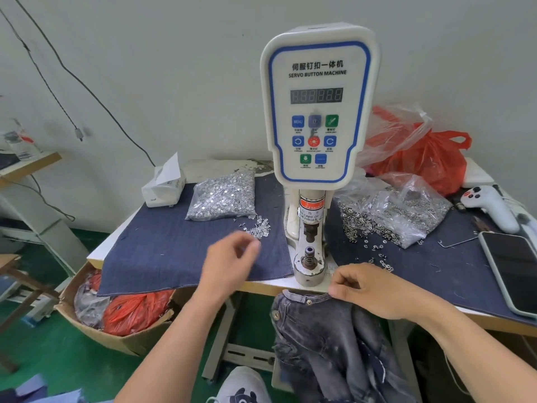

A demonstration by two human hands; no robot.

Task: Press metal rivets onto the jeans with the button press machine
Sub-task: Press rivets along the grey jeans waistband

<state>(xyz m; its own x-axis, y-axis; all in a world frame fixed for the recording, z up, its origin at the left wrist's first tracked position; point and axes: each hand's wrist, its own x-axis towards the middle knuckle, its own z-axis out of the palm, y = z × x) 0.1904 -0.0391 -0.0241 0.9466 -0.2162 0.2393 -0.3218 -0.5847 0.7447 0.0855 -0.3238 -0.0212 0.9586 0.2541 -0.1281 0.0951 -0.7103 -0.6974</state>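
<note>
The jeans [328, 338] hang off the tabletop's [261, 283] front edge below the button press machine [315, 112]. The right hand [374, 289] pinches their waistband; the blurred left hand [229, 263] hovers, fingers loosely curled, near loose rivets [258, 228].

You're sitting in a small garment workshop: a servo button machine [316, 112] stands on your counter [293, 282] over denim cloth [174, 245], with bags of metal rivets [222, 196] and ring fittings [398, 216] either side, and a cardboard box [96, 333] of scraps on the green floor [58, 365].
</note>
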